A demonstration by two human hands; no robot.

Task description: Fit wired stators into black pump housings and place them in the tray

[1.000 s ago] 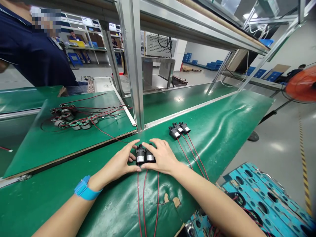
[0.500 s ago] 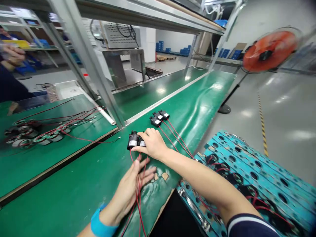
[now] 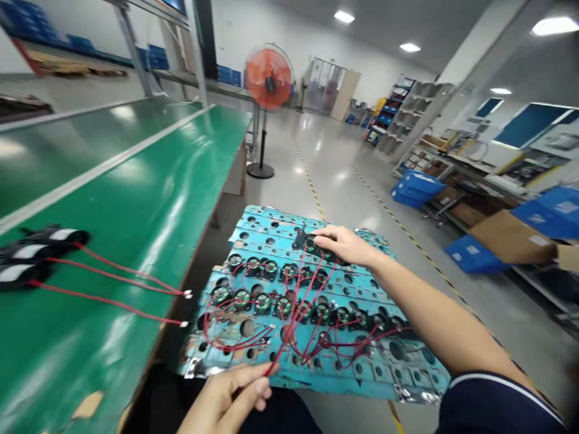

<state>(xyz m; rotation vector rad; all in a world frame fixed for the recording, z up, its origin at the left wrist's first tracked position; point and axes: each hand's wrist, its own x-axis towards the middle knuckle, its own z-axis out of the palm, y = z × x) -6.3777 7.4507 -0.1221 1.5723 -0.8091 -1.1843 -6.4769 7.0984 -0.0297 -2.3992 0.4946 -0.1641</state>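
My right hand (image 3: pixel 341 244) is closed around a few small black motors (image 3: pixel 310 243) with red leads, at the far part of a blue perforated rack (image 3: pixel 253 241). From these motors the red wires (image 3: pixel 289 337) run down to my left hand (image 3: pixel 230 392), which pinches them near the rack's front edge. Rows of similar black round motors (image 3: pixel 262 303) sit in the rack's holes, their red leads looping over its surface. How many motors my right fingers cover is hidden.
The green bench (image 3: pixel 149 199) stands on the left, with three black motors (image 3: pixel 40 250) lying on it, leads trailing to its edge. An orange floor fan (image 3: pixel 270 78) stands beyond. Blue bins (image 3: pixel 474 253) and a cardboard box (image 3: pixel 511 238) are at the right.
The view has swung right, from bench to blue rack. My right hand has carried the black motors off the bench to the rack. My left hand, open before, now pinches their red wires.
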